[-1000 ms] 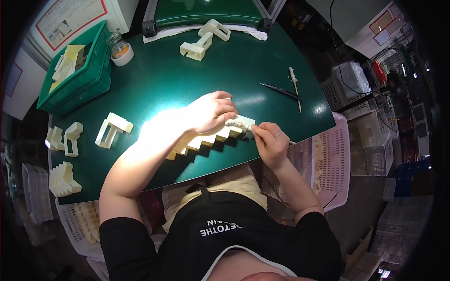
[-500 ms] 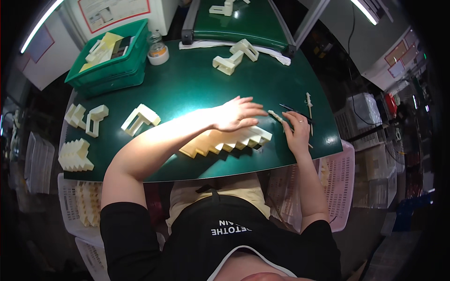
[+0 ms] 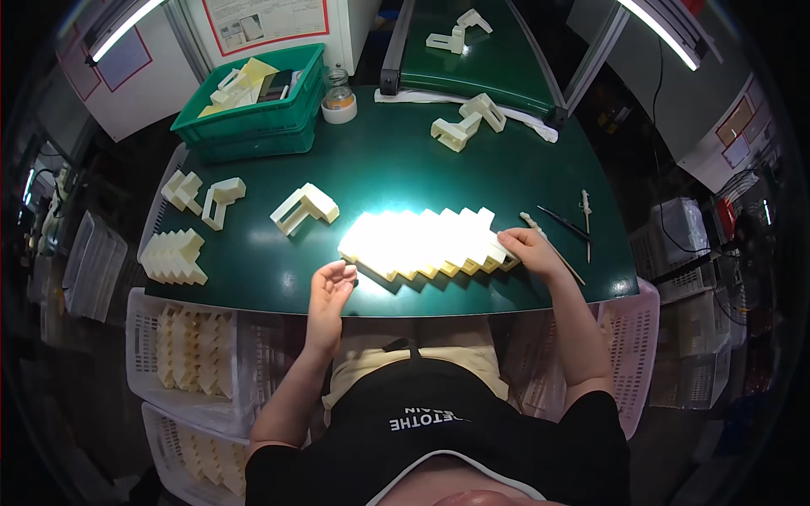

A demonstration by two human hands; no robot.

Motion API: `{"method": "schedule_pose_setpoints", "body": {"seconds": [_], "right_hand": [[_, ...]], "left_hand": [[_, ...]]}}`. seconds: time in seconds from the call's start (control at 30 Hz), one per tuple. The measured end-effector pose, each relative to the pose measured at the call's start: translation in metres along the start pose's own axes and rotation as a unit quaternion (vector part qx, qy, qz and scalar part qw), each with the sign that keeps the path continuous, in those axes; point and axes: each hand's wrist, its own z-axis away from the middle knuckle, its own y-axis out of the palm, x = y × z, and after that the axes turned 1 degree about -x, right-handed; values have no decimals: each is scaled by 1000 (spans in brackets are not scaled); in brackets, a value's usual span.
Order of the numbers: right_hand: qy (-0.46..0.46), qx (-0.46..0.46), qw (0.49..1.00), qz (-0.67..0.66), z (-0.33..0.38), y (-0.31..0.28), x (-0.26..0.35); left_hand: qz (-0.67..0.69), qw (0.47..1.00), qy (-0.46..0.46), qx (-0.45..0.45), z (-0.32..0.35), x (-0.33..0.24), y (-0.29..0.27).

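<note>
- Green table (image 3: pixel 396 173) was lit harshly, and the top of the cream zigzag row (image 3: pixel 426 244) was washed out.
- Between the two hands, slightly beyond them, the row was laid with its long axis running left to right.
- Its right end was touched by the right hand (image 3: pixel 533 250), the nearer one, fingers bent; whether it was gripped could not be told.
- Just by its left end, the left hand (image 3: pixel 331 291) was held half-curled; nothing was seen held, and contact could not be made out.
- Beside the right hand, a white-tipped stick (image 3: pixel 557 250) and a dark tool (image 3: pixel 564 223) were placed.
- Farther left, a frame (image 3: pixel 319 201) and a small stack (image 3: pixel 175 257) were set.
- Beyond, a green bin (image 3: pixel 245 126) was stood beside a jar (image 3: pixel 339 97).
</note>
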Motion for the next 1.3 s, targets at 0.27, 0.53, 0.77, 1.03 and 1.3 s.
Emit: {"method": "schedule_pose_setpoints", "body": {"seconds": [0.27,0.53,0.77,1.03,1.3], "right_hand": [[-55,42,994,-85,6,28,-10],[-201,-95,974,-54,73,78,8],[-172,-94,978,-63,80,81,12],[-172,-109,977,-64,95,89,17],[-78,-181,977,-75,197,110,-18]], "left_hand": [[80,997,-7,4,-15,14,36],[-5,997,78,6,-18,5,42],[-168,975,145,22,-15,13,50],[-266,954,139,5,-20,18,45],[-18,975,130,180,-19,-4,138]]}}
